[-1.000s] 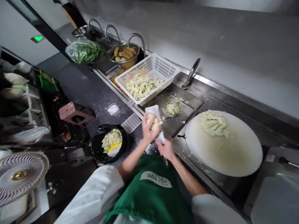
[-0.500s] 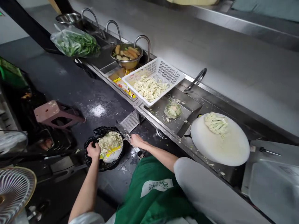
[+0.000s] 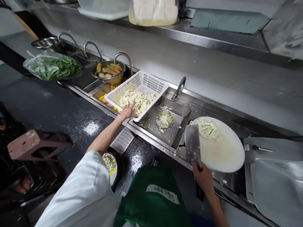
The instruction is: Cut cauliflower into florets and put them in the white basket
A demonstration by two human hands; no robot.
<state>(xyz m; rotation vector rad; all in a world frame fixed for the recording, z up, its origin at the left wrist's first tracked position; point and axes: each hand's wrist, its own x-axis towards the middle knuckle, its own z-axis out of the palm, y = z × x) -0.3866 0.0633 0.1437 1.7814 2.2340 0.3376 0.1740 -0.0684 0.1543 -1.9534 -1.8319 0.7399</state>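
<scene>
My left hand [image 3: 127, 111] reaches over the near edge of a white plastic basket [image 3: 159, 84], its fingers spread on or just above pale cut cauliflower pieces [image 3: 144, 100]. In my right hand [image 3: 204, 179] is the handle of a cleaver [image 3: 193, 144], whose broad blade points up beside the near left part of a round white cutting board [image 3: 228, 148]. A pale head of cauliflower with green stems [image 3: 207, 128] lies on the board's far left part. Between basket and board, another whitish-green piece [image 3: 165, 119] sits in the steel sink [image 3: 174, 108] among crumbs.
A black-lined bin [image 3: 119, 164] with scraps stands on the floor, partly behind my left sleeve. A metal bowl of root vegetables [image 3: 109, 72] and a bag of greens [image 3: 53, 66] are farther left. A faucet [image 3: 179, 89] rises behind the sink; a steel shelf [image 3: 213, 39] hangs above.
My left hand has gone from the bin's rim up to the basket. My right hand has carried the cleaver from beside the bin to the cutting board. The view has turned to the right.
</scene>
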